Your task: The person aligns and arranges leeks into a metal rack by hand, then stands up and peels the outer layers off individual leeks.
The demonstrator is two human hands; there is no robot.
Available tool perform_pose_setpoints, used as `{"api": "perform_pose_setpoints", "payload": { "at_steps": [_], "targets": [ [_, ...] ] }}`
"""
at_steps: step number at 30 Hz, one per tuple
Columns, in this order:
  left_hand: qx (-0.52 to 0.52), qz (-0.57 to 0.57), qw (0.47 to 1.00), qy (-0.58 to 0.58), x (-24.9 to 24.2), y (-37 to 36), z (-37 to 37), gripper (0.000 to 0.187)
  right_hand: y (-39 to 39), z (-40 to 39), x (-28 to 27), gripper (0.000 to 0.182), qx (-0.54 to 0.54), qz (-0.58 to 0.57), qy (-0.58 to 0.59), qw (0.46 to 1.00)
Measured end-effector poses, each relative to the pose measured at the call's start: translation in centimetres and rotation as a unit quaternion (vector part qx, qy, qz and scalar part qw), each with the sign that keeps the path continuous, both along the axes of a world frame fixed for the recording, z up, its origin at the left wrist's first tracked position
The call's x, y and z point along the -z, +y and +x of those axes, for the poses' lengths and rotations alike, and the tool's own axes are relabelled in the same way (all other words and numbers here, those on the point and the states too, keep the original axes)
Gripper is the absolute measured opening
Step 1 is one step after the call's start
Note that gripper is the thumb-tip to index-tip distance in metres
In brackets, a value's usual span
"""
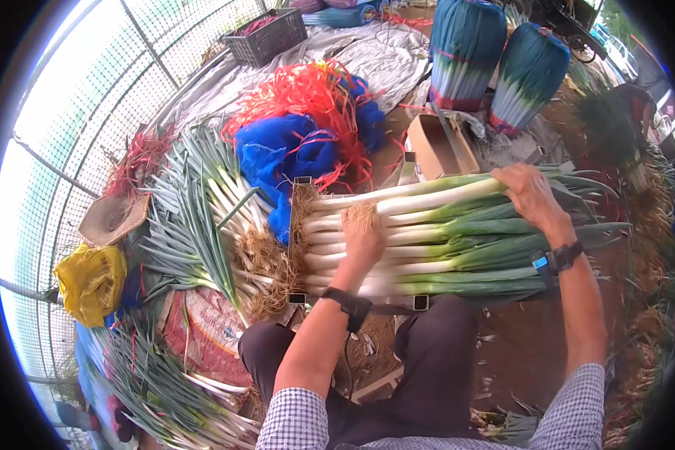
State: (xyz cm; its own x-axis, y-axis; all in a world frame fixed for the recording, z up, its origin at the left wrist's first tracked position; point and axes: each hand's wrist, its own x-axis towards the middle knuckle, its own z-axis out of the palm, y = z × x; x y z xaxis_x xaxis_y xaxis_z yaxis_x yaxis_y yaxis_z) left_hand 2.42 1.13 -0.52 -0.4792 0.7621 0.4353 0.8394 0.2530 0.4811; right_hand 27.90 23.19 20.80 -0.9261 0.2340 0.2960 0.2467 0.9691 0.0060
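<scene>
A row of leeks [420, 236] lies side by side on a metal frame [296, 298] in front of my knees, white ends left and green leaves right. My left hand [366, 244] is closed round the root end of one thick leek [438, 196], with its hairy roots showing above my fingers. Further along, my right hand [529, 193] is closed on that leek where white turns to green. This leek lies over the far side of the row. Roots of the other leeks press against the frame's left end.
Loose leeks [202, 191] are piled left of the frame, with more [165, 382] at lower left. Behind lie red strapping [292, 97], blue netting [277, 150] and a cardboard box [438, 146]. Two wrapped leek bundles [469, 56] stand at the back. A yellow bag [90, 281] sits far left.
</scene>
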Motion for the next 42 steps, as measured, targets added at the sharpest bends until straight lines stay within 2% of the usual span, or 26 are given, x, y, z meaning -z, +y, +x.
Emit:
{"api": "perform_pose_setpoints", "payload": {
  "at_steps": [2,3,6,7,10,13,17,19,22,29,33,36,38,39,42],
  "targets": [
    [-0.011,0.019,1.0,0.004,-1.8,-0.8,1.0,0.022,0.2,-1.7,0.0,0.034,0.01,-0.013,-0.036,0.999],
    [-0.015,-0.008,1.0,-0.021,-1.7,-0.8,1.3,0.022,0.2,-2.8,0.3,0.029,0.003,-0.001,-0.03,1.0],
    [-0.024,0.041,0.999,0.015,-1.7,-1.3,1.7,0.026,-0.3,-6.6,2.1,0.027,-0.045,0.024,-0.009,0.999],
    [-0.02,0.027,0.999,0.027,-1.6,-1.6,1.6,0.031,-0.7,-7.8,2.9,0.024,-0.018,0.047,-0.078,0.996],
    [-0.024,0.065,0.998,0.015,-1.9,-1.6,1.9,0.032,-2.4,-11.3,6.4,0.022,-0.029,0.054,-0.139,0.988],
    [-0.032,0.072,0.997,0.009,-1.7,-1.7,1.8,0.035,-3.3,-12.3,7.0,0.02,-0.059,0.022,-0.088,0.994],
    [-0.025,0.055,0.998,-0.007,-1.6,-1.9,2.0,0.034,-3.1,-12.1,7.2,0.023,-0.073,-0.033,-0.086,0.993],
    [-0.022,0.044,0.998,-0.026,-1.8,-2.0,2.0,0.035,-3.3,-13.0,8.9,0.024,-0.077,-0.071,-0.093,0.99],
    [-0.029,0.086,0.996,-0.012,-1.5,-1.8,1.8,0.034,-5.1,-13.5,11.7,0.024,-0.068,-0.129,-0.065,0.987],
    [-0.028,0.091,0.995,-0.005,-1.5,-1.8,1.5,0.033,-4.3,-13.3,12.6,0.011,-0.078,-0.131,-0.089,0.984],
    [-0.026,0.076,0.995,-0.065,-2.4,-1.9,1.4,0.029,-4.2,-13.3,13.7,0.01,-0.067,-0.148,-0.067,0.984],
    [-0.095,0.135,0.986,0.026,-4.0,-2.7,0.4,0.03,-4.4,-12.5,14.2,0.011,-0.092,-0.151,-0.015,0.984],
    [-0.098,0.124,0.985,0.074,-6.1,-2.7,-2.0,0.033,-4.5,-12.4,14.4,0.011,-0.106,-0.166,-0.022,0.98],
    [-0.097,0.102,0.988,0.056,-6.0,-2.2,-3.2,0.034,-4.3,-12.6,14.5,0.011,-0.109,-0.166,-0.021,0.98],
    [-0.105,0.021,0.988,0.109,-2.5,-1.1,-5.8,0.035,-4.4,-12.4,14.3,0.007,-0.1,-0.176,-0.024,0.979]
  ]
}}
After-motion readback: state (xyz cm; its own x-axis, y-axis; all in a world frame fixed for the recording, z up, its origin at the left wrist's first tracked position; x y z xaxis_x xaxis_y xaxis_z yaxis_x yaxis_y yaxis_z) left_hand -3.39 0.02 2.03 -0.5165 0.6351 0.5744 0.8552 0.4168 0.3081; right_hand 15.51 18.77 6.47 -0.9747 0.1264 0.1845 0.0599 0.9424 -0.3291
